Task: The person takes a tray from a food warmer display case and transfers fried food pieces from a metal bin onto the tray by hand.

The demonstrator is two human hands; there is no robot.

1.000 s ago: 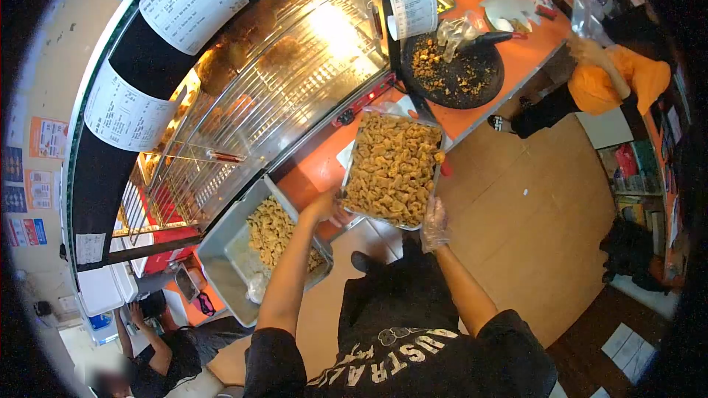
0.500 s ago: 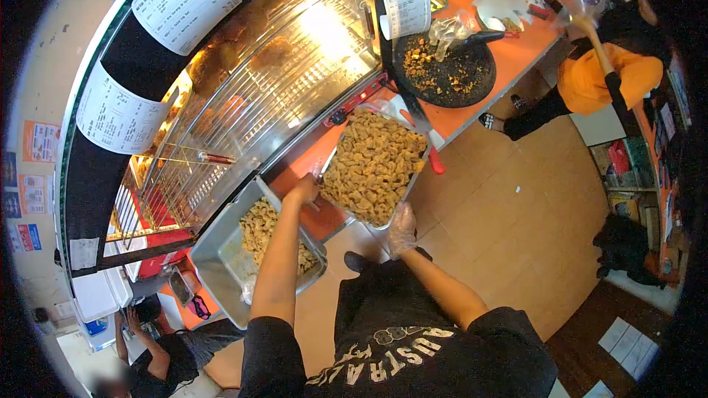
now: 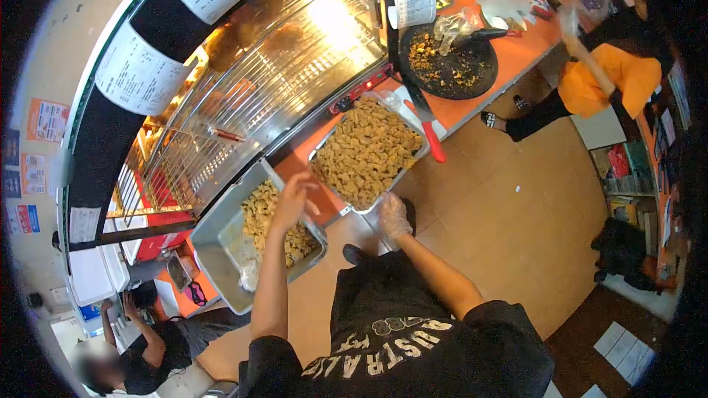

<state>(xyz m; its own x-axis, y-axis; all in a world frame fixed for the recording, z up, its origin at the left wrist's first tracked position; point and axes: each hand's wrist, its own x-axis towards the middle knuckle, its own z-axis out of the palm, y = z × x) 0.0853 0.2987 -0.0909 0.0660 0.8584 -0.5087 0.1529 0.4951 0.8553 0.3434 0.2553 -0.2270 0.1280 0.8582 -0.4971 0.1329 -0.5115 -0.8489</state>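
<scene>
A metal tray [image 3: 362,211] heaped with brown pieces of cooked meat [image 3: 367,149] rests at the orange counter's edge in front of me. My left hand [image 3: 295,200] is bare and lifted off the tray's left side, its fingers apart with nothing in them. At the near right corner of the tray, my right hand [image 3: 393,215] wears a clear plastic glove, its fingers curled at the rim. Left of the tray stands a deep grey tub [image 3: 223,266] holding more pale brown pieces [image 3: 258,210] and a crumpled clear plastic bag [image 3: 248,275].
A red-handled knife [image 3: 434,141] lies just right of the tray. Beyond it sits a dark round board [image 3: 472,77] with crumbs. A lit glass display case [image 3: 280,74] runs along the back. One person [image 3: 608,85] stands at the right, another [image 3: 158,350] at lower left.
My left hand has let go of the tray and risen away from it. The tray has shifted slightly left; my right hand has moved left along with it.
</scene>
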